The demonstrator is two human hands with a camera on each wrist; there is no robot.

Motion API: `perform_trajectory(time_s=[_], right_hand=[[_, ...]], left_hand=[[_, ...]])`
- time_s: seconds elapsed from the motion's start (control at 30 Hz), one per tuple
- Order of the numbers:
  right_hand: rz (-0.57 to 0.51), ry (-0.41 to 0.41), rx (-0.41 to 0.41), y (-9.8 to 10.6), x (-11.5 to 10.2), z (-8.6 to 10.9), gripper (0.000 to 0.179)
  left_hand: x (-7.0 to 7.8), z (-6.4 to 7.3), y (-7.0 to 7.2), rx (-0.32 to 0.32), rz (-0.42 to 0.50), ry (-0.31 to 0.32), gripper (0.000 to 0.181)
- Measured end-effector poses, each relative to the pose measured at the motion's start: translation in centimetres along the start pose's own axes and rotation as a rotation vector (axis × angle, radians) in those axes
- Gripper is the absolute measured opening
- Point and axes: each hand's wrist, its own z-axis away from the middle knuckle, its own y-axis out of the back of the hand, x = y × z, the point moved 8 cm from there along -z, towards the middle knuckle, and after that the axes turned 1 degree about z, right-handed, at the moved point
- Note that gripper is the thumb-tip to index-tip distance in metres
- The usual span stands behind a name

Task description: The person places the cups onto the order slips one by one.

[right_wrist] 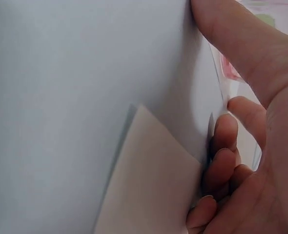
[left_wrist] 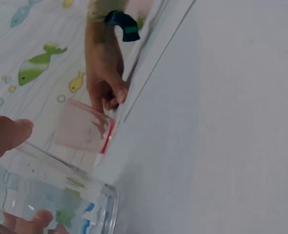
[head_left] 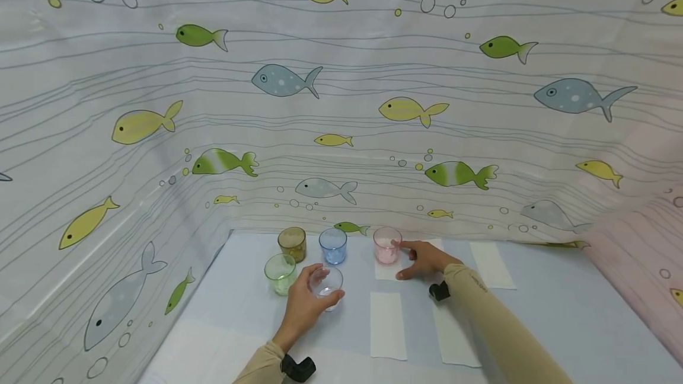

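My left hand (head_left: 304,301) holds a clear glass (head_left: 332,282) between curled fingers and thumb. The left wrist view shows that glass close up, its base near the white surface. A pink glass (head_left: 385,248) stands on a paper strip (head_left: 385,274) at the back. Beside it is my right hand (head_left: 428,258), its index finger reaching to the glass's right side; whether it touches is hard to tell. The thumb of that hand is low by the table, and the other fingers are loosely bent. Nothing is visibly gripped there.
To the left stand an amber glass (head_left: 291,245), a green glass (head_left: 280,274) and a blue glass (head_left: 333,246). More pale paper strips lie on the table: a front strip (head_left: 388,325), one under the right forearm (head_left: 456,342) and one at back right (head_left: 492,265). A fish-patterned curtain (head_left: 341,88) surrounds the table.
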Motion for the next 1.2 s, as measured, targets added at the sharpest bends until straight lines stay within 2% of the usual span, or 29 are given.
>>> perform_trajectory(time_s=[0.27, 0.6, 0.8, 0.97, 1.2], right_hand=[[0.072, 0.023, -0.018, -0.1, -0.3, -0.3, 0.098], [0.178, 0.089, -0.014, -0.3, -1.1, 0.1, 0.094], [0.199, 0.108, 0.011, 0.0, -1.7, 1.0, 0.089], [0.233, 0.130, 0.021, 0.3, -2.4, 1.6, 0.087], [0.167, 0.159, 0.068, 2.1, -1.3, 2.4, 0.097]], left_hand=[[-0.7, 0.3, 0.1, 0.017, 0.054, -0.017, 0.066], [-1.7, 0.7, -0.3, -0.006, 0.213, -0.035, 0.069], [-2.0, 0.6, -0.4, -0.040, 0.219, -0.053, 0.069], [-2.1, 0.5, -0.4, -0.056, 0.226, -0.044, 0.070], [-2.2, 0.5, -0.5, -0.077, 0.252, -0.051, 0.072]])
